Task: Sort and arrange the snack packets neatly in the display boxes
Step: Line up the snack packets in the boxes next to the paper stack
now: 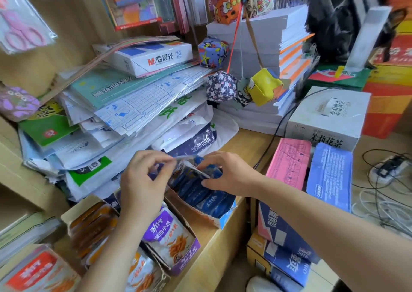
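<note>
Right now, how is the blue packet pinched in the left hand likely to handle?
Probably floppy: the blue packet looks thin and bends where the left hand pinches it. Likely light, since fingertips seem enough to hold it up. Its shiny film may be slippery.

Glossy plastic packets [207, 197] fill a matt cardboard box [196, 212].

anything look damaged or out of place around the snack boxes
Yes. The blue display box has a torn, ragged front edge with bare cardboard showing. Behind it, the pile of stationery packs slumps unevenly toward the boxes. The left hand and right hand pinch blue packets above it.
</note>
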`<state>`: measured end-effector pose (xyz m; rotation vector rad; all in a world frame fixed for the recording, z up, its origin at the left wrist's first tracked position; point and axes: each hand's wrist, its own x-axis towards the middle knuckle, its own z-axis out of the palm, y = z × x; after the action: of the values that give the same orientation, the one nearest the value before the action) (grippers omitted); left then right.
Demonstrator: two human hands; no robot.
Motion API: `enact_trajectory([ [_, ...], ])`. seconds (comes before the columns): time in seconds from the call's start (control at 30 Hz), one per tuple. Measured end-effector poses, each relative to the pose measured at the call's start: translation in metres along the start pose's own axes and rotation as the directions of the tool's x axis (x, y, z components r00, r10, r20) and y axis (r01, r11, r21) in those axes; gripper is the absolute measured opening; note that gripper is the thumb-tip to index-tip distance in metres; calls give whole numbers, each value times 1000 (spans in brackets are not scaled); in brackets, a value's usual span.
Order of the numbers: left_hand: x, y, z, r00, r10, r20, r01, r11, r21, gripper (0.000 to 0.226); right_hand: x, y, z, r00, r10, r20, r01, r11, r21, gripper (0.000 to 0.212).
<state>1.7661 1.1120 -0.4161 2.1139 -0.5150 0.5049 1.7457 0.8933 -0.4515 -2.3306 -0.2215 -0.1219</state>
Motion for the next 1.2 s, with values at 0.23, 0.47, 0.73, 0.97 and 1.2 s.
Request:
enact_trajectory([
  [0.23, 5, -4, -4, 951, -36, -308, 20, 998, -55, 7, -4, -1, -3, 999, 41, 7, -41, 999, 4, 34],
  [0.47, 10, -12, -17, 894, -208, -397, 72, 941, -331, 23, -6, -5, -2, 999, 45, 0, -45, 999, -13, 50],
  [0.73, 8, -23, -22, 937, -243, -251, 184, 954, -237, 36, -5, -9, -2, 999, 46, 11, -45, 998, -53, 46],
  [0.97, 7, -5, -14, 908, -384, -167, 254, 822, -509, 31, -2, -25, -2, 990, 59, -127, -48, 995, 85, 63],
  [1.2, 6, 3, -7, 946, -321, 39, 299, 821, -486, 31, 13, -47, -9, 953, 135, -271, 56, 802, 595, 13],
])
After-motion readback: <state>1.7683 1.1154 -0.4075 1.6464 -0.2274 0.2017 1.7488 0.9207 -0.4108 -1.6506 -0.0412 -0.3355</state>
